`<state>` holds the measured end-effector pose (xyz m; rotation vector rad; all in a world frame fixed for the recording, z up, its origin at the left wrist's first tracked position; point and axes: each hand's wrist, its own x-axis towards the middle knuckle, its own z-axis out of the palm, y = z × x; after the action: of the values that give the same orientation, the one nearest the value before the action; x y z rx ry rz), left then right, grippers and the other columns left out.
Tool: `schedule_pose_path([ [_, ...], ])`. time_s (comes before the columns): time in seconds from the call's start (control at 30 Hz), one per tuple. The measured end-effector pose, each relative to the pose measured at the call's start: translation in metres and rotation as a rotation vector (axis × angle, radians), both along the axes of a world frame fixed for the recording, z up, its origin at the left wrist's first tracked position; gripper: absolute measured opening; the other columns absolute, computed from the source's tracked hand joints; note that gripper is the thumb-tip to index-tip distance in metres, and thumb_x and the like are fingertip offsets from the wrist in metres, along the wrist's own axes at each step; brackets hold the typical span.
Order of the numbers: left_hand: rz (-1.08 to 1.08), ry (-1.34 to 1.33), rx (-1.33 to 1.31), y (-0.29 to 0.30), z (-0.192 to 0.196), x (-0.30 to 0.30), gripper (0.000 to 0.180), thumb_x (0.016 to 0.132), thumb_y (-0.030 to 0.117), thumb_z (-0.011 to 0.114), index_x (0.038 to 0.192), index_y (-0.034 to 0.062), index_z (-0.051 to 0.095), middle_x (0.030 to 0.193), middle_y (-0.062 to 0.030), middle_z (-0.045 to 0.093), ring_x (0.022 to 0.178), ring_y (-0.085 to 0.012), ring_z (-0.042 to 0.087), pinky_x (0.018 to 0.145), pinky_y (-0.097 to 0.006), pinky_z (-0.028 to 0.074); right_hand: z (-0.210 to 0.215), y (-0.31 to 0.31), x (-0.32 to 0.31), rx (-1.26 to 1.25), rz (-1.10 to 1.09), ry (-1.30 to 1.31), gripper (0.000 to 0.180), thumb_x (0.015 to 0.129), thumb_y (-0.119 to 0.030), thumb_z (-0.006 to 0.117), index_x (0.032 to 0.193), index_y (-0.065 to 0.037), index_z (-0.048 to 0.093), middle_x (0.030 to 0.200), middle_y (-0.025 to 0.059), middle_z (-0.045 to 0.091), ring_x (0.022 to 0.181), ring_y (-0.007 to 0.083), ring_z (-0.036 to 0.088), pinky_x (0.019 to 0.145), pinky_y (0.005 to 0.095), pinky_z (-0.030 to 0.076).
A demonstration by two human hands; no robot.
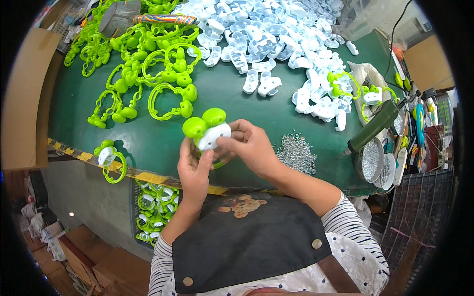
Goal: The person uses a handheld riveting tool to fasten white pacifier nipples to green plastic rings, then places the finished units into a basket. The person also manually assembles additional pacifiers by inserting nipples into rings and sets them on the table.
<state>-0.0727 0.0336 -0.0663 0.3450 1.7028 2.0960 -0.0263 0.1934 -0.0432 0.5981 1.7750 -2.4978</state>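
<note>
Between my hands, above the near edge of the green table, is a lime-green plastic ring piece [214,117] with two round knobs. A white plastic cover [213,134] sits against it just below the knobs. My left hand [193,167] grips the ring from below, its thumb pointing up. From the right, my right hand [251,148] pinches the white cover with thumb and fingers. Most of the green ring is hidden behind my fingers. Left of my hands, a similar ring with a white cover [106,157] lies at the table edge.
Green rings [170,101] and a heap of white covers [266,44] cover the table's far side. Small screws [296,154] lie piled right of my right hand. A dark green electric screwdriver [373,127] is beside metal bowls [371,160]. Below left stands a crate [136,209] of ring pieces.
</note>
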Motion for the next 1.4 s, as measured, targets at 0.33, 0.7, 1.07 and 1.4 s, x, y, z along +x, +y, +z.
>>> schedule_pose_path([
  [0.33,-0.021,0.113,-0.078,-0.04,0.007,-0.025,0.046,0.092,0.01,0.064,0.133,-0.0021,0.046,0.12,-0.0085,0.058,0.103,-0.015,0.058,0.086,-0.027,0.048,-0.018,0.006,-0.021,0.529,0.31,0.261,0.068,0.081,-0.044,0.077,0.128,-0.001,0.053,0.108,0.0147,0.062,0.089,0.0233,0.063,0.079,0.0343,0.052],
  [0.7,0.285,0.582,-1.376,-0.109,-0.002,-0.1,0.042,0.098,0.029,0.052,0.123,-0.004,0.057,0.109,-0.0233,0.063,0.092,-0.0395,0.06,0.084,-0.044,0.047,-0.045,0.006,-0.12,1.782,0.117,0.754,0.03,0.081,-0.013,0.062,0.111,-0.01,0.059,0.125,0.0114,0.055,0.112,0.0309,0.052,0.09,0.0398,0.045],
  [1.07,-0.198,0.724,-0.665,-0.022,0.045,-0.061,0.034,0.096,0.018,0.057,0.124,-0.0013,0.058,0.12,-0.0192,0.062,0.112,-0.0353,0.058,0.096,-0.042,0.043,-0.022,0.052,-0.041,1.612,0.475,1.199,0.022,0.084,-0.015,0.059,0.105,-0.008,0.057,0.128,0.0168,0.054,0.119,0.0335,0.055,0.098,0.0443,0.047],
  [1.4,-0.328,-0.017,-0.506,0.014,-0.009,-0.053,0.022,0.099,0.013,0.054,0.111,-0.0039,0.061,0.085,-0.0093,0.067,0.072,-0.0135,0.063,0.066,-0.027,0.052,-0.008,0.148,-0.079,1.801,0.385,0.572,0.025,0.076,-0.004,0.062,0.101,-0.006,0.065,0.106,0.0053,0.066,0.098,0.0246,0.059,0.082,0.0369,0.052],
])
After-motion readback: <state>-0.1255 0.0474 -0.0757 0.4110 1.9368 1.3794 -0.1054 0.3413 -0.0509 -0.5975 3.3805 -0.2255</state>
